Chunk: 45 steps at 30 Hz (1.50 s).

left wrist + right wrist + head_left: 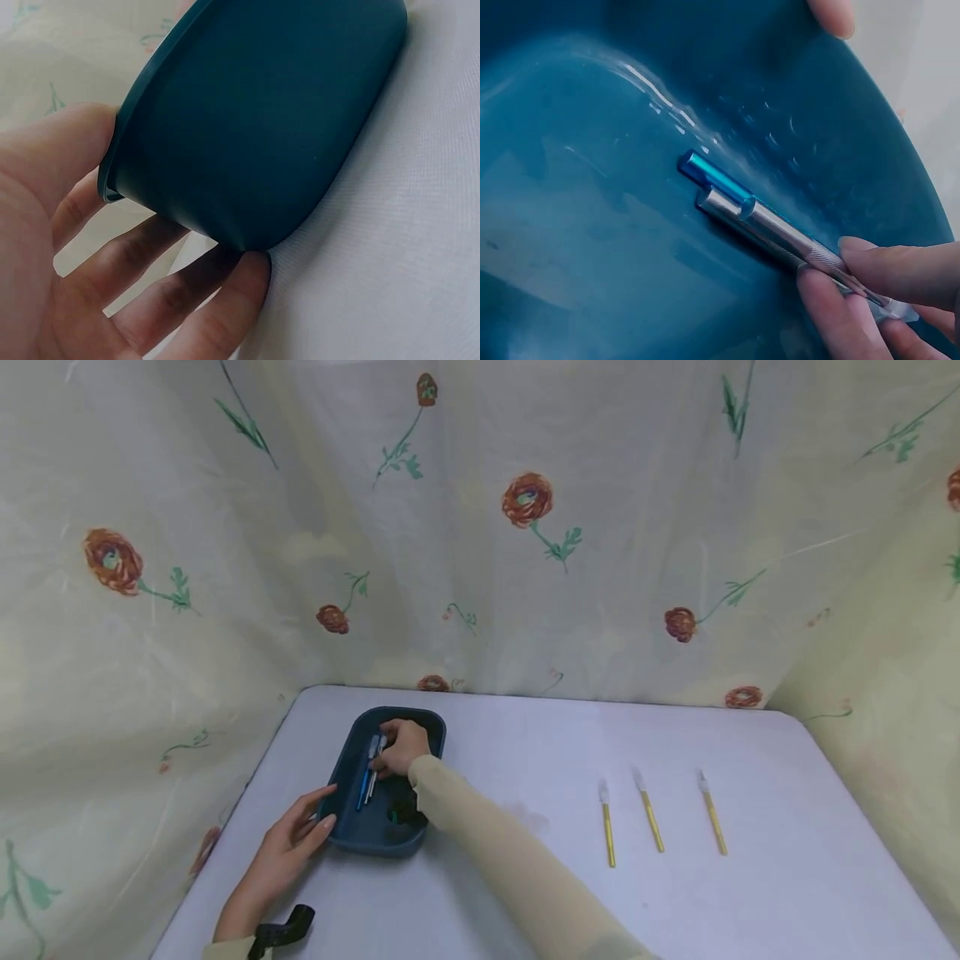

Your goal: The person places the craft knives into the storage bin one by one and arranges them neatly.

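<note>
Teal, the tray [371, 833] is grasped by the left grip [283, 847]. Inside, the right grip [405, 748] pinches a silver tool [784, 231].

Pale, creased drapery [450, 560] hangs right across behind the tabletop's far edge, and there it is again, past the left and right edges! Rust-red flowers [527, 500] and green leaves [566, 543] dot the cloth, one bloom beside the far right corner, as soft light falls on the white tabletop [525, 735].
</note>
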Available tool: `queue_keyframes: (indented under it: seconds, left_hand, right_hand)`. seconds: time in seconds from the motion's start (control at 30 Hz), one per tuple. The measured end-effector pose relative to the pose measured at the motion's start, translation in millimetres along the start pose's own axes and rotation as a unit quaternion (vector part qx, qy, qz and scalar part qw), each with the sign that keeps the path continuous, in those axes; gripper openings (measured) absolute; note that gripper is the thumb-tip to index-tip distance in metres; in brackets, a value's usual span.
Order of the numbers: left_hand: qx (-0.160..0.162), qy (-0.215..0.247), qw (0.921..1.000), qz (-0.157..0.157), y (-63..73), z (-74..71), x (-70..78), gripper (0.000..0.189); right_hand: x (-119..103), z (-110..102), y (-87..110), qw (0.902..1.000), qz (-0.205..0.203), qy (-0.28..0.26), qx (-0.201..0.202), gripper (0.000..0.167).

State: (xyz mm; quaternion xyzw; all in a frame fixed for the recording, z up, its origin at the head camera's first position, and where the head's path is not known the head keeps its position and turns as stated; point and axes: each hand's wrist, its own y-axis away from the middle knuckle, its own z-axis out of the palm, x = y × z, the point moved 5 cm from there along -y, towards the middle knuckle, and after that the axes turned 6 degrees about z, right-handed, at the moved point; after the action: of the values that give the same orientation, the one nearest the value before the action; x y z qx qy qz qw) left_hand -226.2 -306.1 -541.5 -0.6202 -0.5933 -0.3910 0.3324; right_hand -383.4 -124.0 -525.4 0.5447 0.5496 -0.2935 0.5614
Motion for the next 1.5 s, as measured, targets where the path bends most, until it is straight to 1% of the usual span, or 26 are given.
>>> queue_keyframes:
  seconds: [0.1, 0.4, 0.7, 0.93, 1.07, 1.27, 1.37, 1.5]
  left_hand:
    - [0.002, 0.0, 1.0, 0.001, -0.1, 0.0, 0.7, 0.058]
    - [0.001, 0.004, 1.0, -0.004, 1.1, -0.1, 1.1, 0.059]
    - [0.0, 0.001, 0.9999, -0.01, 0.9, 1.2, 1.9, 0.058]
    - [0.006, -0.008, 0.9999, -0.003, 0.8, 1.4, 1.3, 0.059]
    - [0.008, -0.006, 1.0, 0.001, 0.7, 2.1, 1.5, 0.059]
    - [0.009, -0.002, 0.9999, -0.006, 1.0, 2.4, 0.2, 0.059]
    - [0.01, -0.001, 0.9999, -0.007, 1.0, 2.0, -0.1, 0.059]
    - [0.008, -0.001, 1.0, -0.005, 1.5, 1.8, 0.5, 0.059]
  right_hand:
    - [-1, 2, -1.6, 1.0, -0.005, -0.001, 0.005, 0.069]
    - [-6, 9, 0.5, 0.9999, -0.008, 0.007, 0.002, 0.07]
    - [-3, 13, -3.2, 0.9998, -0.017, 0.004, 0.009, 0.071]
    - [-4, 17, -1.1, 0.9991, -0.02, 0.036, 0.005, 0.067]
    - [-5, 17, 0.0, 0.9979, -0.025, 0.057, 0.016, 0.066]
    - [-7, 15, 2.8, 0.9941, -0.04, 0.096, 0.03, 0.063]
    - [-8, 12, 4.7, 0.9937, -0.044, 0.097, 0.033, 0.062]
    - [-10, 7, 7.7, 0.996, -0.039, 0.076, 0.024, 0.061]
